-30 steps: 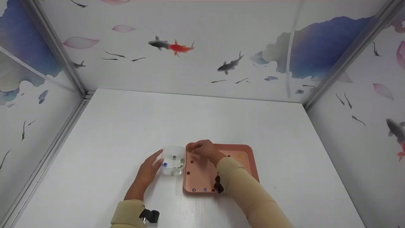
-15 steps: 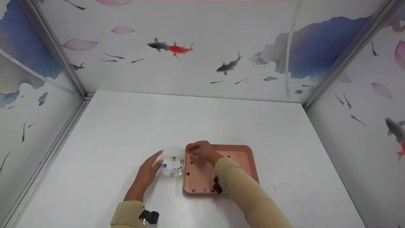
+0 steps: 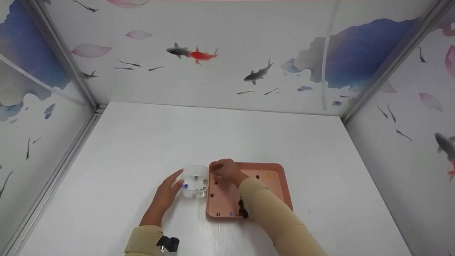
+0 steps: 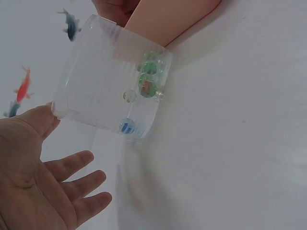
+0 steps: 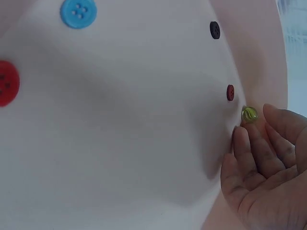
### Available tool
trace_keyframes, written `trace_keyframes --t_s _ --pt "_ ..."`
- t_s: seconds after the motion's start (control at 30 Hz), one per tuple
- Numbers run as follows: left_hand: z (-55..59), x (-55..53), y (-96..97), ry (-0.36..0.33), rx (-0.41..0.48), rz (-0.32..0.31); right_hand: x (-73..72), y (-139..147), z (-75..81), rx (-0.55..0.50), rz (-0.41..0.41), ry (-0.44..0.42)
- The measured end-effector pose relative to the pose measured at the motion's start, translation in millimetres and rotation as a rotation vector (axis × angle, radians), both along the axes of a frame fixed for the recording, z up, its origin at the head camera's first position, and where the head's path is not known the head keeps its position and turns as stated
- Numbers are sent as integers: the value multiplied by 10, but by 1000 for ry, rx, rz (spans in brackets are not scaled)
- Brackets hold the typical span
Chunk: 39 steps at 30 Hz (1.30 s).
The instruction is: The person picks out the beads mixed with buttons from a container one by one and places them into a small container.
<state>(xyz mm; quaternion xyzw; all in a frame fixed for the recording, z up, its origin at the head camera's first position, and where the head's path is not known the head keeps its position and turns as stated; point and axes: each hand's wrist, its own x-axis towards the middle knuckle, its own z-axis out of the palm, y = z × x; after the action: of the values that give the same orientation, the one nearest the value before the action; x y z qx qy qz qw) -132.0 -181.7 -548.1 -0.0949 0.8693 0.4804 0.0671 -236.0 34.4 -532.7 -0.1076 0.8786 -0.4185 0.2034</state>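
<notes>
My left hand (image 3: 165, 193) touches the left side of a clear plastic container (image 4: 91, 72) with thumb and fingertips, its other fingers spread. Several green marbles (image 4: 149, 67), a blue-striped marble (image 4: 127, 126) and a pale one (image 4: 129, 96) lie inside. At the far left corner of the pink tray (image 3: 227, 199), my right hand (image 5: 273, 172) has its fingers loosely bent. A yellow-green marble (image 5: 249, 114) sits by its fingertips against the tray wall; a firm pinch does not show. The edge of a dark button (image 5: 234, 139) shows beside the fingers.
Inside the tray lie a red button (image 5: 230, 92), a black button (image 5: 215, 30), a blue button (image 5: 78, 12) and a larger red button (image 5: 7, 83). The container stands against the tray's left side on the white table (image 3: 142, 142). Printed panels (image 3: 220, 81) enclose the table.
The right wrist has shifted slightly left and the right fingers have moved a little at the tray corner. The left hand and the container have stayed in place.
</notes>
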Motion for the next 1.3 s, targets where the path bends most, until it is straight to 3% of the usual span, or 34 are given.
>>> trace_keyframes --t_s 0.23,0.63,0.9,1.13,1.3 --pt "14 -9 -18 5 9 -3 32 -12 13 -13 -9 26" --pt "5 4 -14 4 10 2 23 -47 -23 -69 -93 -30" --pt "-9 4 -14 4 4 4 41 -68 -23 -45 -106 -14" --pt "-10 1 -24 -2 17 8 38 -65 -59 1 -69 44" --pt "-19 -4 -10 -8 5 9 29 -72 -71 22 -99 36"
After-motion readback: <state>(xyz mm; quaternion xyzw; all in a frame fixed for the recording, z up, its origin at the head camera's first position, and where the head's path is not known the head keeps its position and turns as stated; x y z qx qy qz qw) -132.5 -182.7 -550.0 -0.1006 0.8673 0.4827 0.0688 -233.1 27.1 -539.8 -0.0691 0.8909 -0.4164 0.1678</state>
